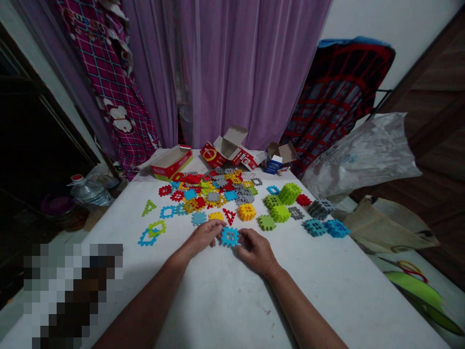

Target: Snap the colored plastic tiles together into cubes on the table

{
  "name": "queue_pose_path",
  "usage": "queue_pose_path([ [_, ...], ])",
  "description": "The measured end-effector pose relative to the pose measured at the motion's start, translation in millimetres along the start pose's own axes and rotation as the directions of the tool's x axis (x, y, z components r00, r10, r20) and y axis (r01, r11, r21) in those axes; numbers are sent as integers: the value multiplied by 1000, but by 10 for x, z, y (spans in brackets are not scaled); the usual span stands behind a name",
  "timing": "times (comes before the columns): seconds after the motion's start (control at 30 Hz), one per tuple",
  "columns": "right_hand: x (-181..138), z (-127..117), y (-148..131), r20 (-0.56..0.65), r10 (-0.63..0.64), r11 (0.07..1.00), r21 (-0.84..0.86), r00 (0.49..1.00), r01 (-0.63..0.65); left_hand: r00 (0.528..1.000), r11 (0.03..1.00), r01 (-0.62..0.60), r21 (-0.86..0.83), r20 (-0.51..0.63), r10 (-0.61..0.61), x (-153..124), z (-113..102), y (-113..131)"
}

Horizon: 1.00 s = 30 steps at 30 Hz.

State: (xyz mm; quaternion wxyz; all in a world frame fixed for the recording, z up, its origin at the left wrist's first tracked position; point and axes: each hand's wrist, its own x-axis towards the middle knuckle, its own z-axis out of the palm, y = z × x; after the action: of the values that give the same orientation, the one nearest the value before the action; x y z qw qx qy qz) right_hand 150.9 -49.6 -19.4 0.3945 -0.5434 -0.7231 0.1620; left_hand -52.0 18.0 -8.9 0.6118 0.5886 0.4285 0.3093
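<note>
A blue square interlocking tile [230, 237] with notched edges and window-like holes is between my hands, close above the white table. My left hand [204, 234] pinches its left edge, and the fingers of my right hand [258, 252] close on its right edge. Just beyond the tile lie a red triangular piece [229, 216] and a yellow piece [216, 216]. A yellow stack of tiles [247, 212] is to their right. Farther back spreads a mixed heap of red, yellow, grey and blue pieces [213, 197].
Green stacks [280, 213], blue stacks [336, 228] and a dark grey stack [320, 208] stand on the right. Loose frames [147, 237] lie left. Opened boxes [171, 163] line the back edge. A pixelated patch covers the lower left.
</note>
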Motion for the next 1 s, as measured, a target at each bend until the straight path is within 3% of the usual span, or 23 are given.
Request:
queue_pose_path([
  [0.23,-112,-125,149,-205,143,989,-5,968,-148,998,995,-4,-96,-55,-2,-43,-26,8],
  [0.37,-146,-405,318,-384,236,969,30,893,-243,999,994,-14,-111,-41,10,-63,-47,19],
  [0.47,-168,-721,519,-557,324,930,39,765,-365,999,992,-17,-122,-41,12,-73,-49,34],
  [0.6,-273,-1194,903,-778,397,837,89,487,-539,998,994,-19,-112,-67,12,-77,-42,44],
  [0.67,-359,-1403,1119,-831,426,781,139,357,-609,997,995,-20,-98,-77,12,-76,-39,45],
  [0.73,-449,-1575,1321,-859,426,752,162,285,-639,997,996,-23,-82,-82,17,-73,-37,44],
  [0.8,-525,-1708,1488,-857,438,739,171,272,-651,996,997,-24,-68,-89,18,-69,-36,40],
  [1.0,-599,-1885,1671,-808,495,703,157,319,-694,994,998,-27,-57,-107,21,-55,-37,19],
])
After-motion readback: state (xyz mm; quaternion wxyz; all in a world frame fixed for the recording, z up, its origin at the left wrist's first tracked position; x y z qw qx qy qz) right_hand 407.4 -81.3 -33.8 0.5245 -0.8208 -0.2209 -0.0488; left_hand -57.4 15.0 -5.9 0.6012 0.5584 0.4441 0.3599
